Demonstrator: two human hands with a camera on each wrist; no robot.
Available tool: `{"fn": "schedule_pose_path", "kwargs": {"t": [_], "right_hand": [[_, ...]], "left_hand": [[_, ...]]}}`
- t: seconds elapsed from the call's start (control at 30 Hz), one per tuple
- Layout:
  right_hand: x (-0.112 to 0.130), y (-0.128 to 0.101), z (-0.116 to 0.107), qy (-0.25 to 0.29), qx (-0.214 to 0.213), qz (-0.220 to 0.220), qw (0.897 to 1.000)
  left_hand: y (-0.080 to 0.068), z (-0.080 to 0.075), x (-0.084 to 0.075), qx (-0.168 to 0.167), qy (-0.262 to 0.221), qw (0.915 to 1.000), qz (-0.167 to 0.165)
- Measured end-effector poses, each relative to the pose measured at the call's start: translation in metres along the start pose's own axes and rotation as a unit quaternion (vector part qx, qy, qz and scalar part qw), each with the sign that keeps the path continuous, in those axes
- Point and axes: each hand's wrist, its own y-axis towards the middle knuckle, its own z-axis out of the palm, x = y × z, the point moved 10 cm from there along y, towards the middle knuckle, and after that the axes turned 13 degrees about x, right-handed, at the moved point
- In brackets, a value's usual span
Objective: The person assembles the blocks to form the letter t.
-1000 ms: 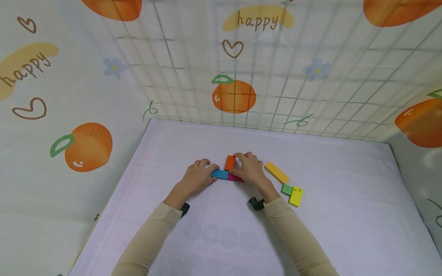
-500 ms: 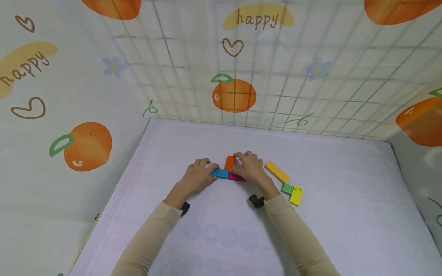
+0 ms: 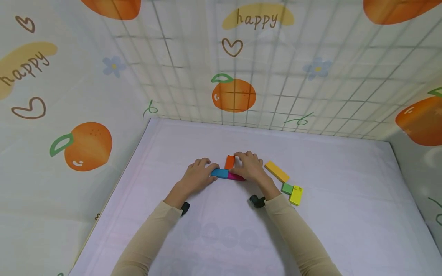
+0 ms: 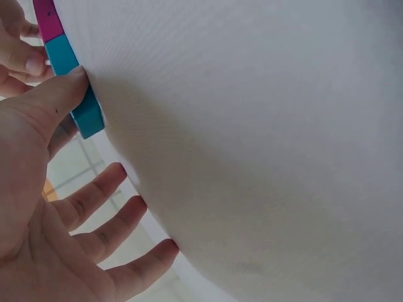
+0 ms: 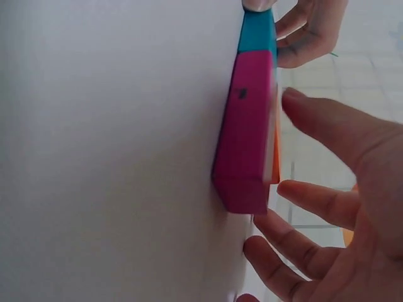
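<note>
In the head view a blue block (image 3: 219, 173) and a magenta block (image 3: 236, 177) lie end to end in a row on the white tabletop. An orange block (image 3: 229, 162) sits just behind their junction, at an angle to the row. My left hand (image 3: 197, 177) pinches the blue block's left end with thumb and index finger; its other fingers touch the table. Over the magenta block, my right hand (image 3: 251, 168) holds the orange block between thumb and index finger, thumb at the near end, index at the far corner. That hand partly hides the magenta block.
Right of my right hand lie a long yellow-orange block (image 3: 276, 171), a small green block (image 3: 287, 188) and a bright yellow block (image 3: 296, 195). The green and yellow ones touch. A fabric wall (image 3: 186, 96) printed with oranges rises behind the table (image 3: 345, 214).
</note>
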Motion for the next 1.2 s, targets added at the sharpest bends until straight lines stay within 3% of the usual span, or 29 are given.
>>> {"fn": "schedule_pose_path", "kwargs": {"t": [0.5,1.2], "right_hand": [[0.0,-0.034,-0.025,0.022,-0.058,-0.029,0.998],[-0.002,-0.116,-0.059,0.012,-0.149,-0.085,0.985]], "left_hand": [[-0.001,0.001,-0.001,0.005,-0.002,1.0,-0.003],[-0.003,-0.002,-0.004,-0.005,-0.01,0.9999,-0.007]]}}
